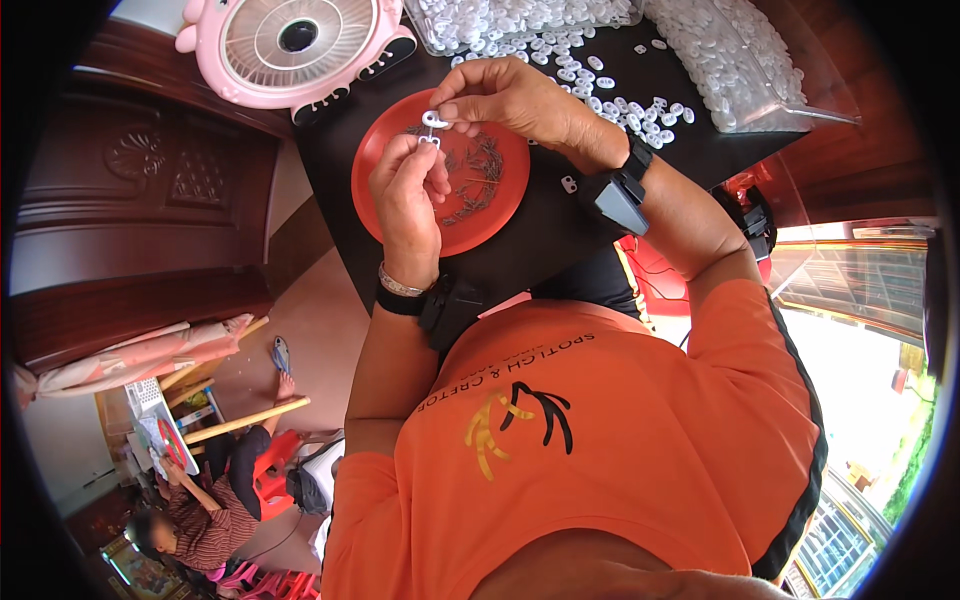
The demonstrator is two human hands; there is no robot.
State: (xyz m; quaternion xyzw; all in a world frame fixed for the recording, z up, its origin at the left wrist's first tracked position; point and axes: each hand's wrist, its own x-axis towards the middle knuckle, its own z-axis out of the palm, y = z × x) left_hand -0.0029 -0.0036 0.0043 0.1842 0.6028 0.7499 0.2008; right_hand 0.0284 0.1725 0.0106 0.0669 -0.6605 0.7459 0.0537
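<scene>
I'm pinching a small white oval plastic piece (pixel 434 119) in my right hand (pixel 512 100) and holding another small white piece (pixel 429 142) in my left hand (pixel 408 195), just beside it, above a round red plastic plate (pixel 372 185). Both are probably feeling light, stiff, slick; rims seem best for gripping.

One view: left fisheye on my head, facing down over my shirt (pixel 620 440), very near, to my left hand (pixel 406 200), right hand (pixel 522 100) and table (pixel 556 218), farther off.
</scene>
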